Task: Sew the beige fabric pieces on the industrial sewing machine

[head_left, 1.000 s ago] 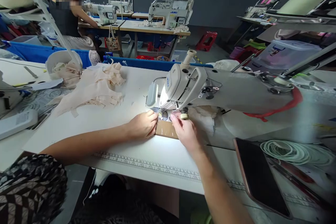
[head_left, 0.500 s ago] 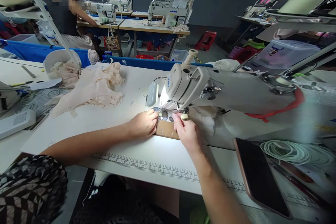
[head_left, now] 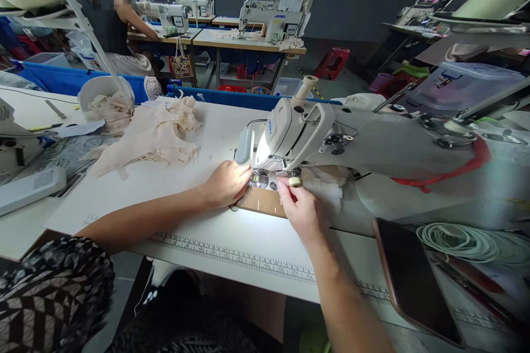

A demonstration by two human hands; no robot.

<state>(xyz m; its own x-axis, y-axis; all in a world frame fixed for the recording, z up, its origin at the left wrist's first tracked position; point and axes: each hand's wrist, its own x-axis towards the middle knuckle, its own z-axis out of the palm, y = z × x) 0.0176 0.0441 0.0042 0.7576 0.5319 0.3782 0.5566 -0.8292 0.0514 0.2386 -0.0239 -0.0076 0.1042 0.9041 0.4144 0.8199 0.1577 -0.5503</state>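
A white sewing machine point(head_left: 285, 132) stands in front of me, its lamp lighting the needle area. My left hand point(head_left: 227, 183) is closed, fingertips together at the left of the needle, beside a shiny round metal part point(head_left: 260, 178). What it pinches is hidden. On the other side, my right hand point(head_left: 302, 208) is closed in a pinch just below a small cream knob point(head_left: 295, 181); anything in its fingertips is too small to make out. Between the hands lies a brown plate point(head_left: 263, 202) with white marks on it, at the near side of the needle area.
Beige fabric pieces point(head_left: 153, 135) are piled on the left of the white table point(head_left: 199, 226). A phone point(head_left: 414, 281) and coiled pale cord point(head_left: 455, 240) lie at right. A printed ruler point(head_left: 232, 258) runs along the front edge. Another person point(head_left: 110, 27) sits behind, far left.
My left hand has shifted slightly left and away from me, uncovering more of the brown plate. My right hand stays pinched at nearly the same spot. The whole view has swung a little.
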